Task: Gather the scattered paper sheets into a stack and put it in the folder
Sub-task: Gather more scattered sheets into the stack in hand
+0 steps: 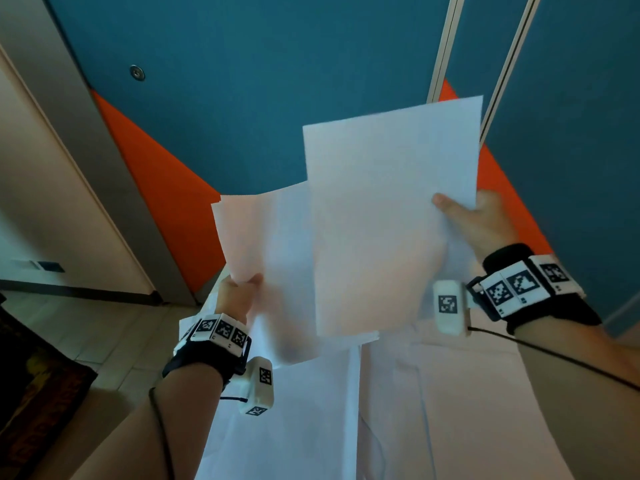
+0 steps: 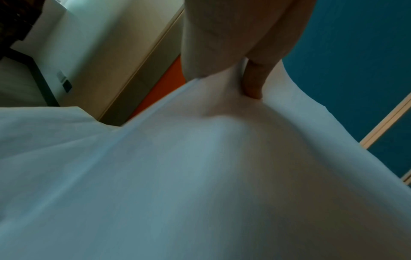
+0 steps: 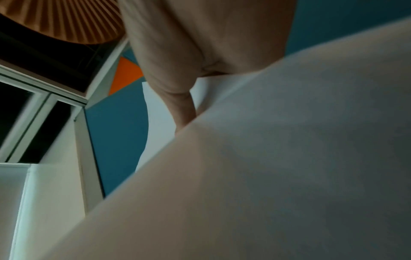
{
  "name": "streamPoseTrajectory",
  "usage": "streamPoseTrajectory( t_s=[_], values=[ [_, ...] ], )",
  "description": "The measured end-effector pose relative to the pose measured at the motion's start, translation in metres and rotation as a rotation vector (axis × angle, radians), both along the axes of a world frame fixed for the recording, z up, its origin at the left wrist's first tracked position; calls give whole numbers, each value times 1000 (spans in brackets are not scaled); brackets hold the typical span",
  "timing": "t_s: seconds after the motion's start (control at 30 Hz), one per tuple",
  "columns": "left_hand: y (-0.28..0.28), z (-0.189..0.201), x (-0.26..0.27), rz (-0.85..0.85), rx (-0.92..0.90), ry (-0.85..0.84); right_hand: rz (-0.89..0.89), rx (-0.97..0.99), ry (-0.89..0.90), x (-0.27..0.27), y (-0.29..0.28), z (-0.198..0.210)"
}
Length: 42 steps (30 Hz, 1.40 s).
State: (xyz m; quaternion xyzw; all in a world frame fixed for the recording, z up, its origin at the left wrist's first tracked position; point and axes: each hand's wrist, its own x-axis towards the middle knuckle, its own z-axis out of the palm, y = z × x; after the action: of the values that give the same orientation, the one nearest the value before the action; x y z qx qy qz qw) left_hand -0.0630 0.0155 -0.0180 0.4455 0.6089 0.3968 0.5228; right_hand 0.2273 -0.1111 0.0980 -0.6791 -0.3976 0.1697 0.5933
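Head view: your forearms enter at 5 and 7 o'clock over a white surface (image 1: 450, 410); teal and orange wall panels (image 1: 242, 98) fill 12 o'clock. Your left hand (image 1: 239, 296) pinches the lower sheets (image 1: 270, 244); your right hand (image 1: 474, 220) grips the upper sheet (image 1: 388, 202), overlapping them.

Left wrist view: blurred paper (image 2: 200, 176) fills the frame, fingers (image 2: 253, 82) at 12 o'clock.

Right wrist view: paper (image 3: 266, 176) hides the fingertips.

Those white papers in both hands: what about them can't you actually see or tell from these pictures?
- Sheet count: the left hand and right hand hold overlapping sheets; the top ones hide the rest in the head view.
- Folder: not identifiable; only white surfaces lie below.
- Fingers behind the paper: hidden in the head view.
- Wrist views: blurred paper fills both.
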Motion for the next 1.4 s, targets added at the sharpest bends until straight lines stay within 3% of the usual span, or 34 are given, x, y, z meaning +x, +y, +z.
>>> streamPoseTrajectory(
  t_s=[0.2, 0.33, 0.53, 0.8, 0.93, 1.2, 1.4],
  values=[
    [-8, 8, 24, -128, -29, -1, 138, -180, 93, -16, 0, -40],
    [-16, 15, 35, -241, -83, -7, 133, -245, 96, -16, 1, -58],
    [-25, 16, 47, -332, -117, -27, 122, -236, 72, -17, -2, -72],
    [-42, 21, 70, -437, -88, -217, 14, -164, 61, -16, -7, -90],
    [-48, 15, 80, -505, -67, -169, -40, -158, 25, -13, -13, -96],
    [-48, -3, 104, -307, 57, -19, 92, -224, 10, 15, -38, -90],
    [-46, -10, 115, -229, 66, -28, -40, -400, 99, 76, -94, -103]
  ],
)
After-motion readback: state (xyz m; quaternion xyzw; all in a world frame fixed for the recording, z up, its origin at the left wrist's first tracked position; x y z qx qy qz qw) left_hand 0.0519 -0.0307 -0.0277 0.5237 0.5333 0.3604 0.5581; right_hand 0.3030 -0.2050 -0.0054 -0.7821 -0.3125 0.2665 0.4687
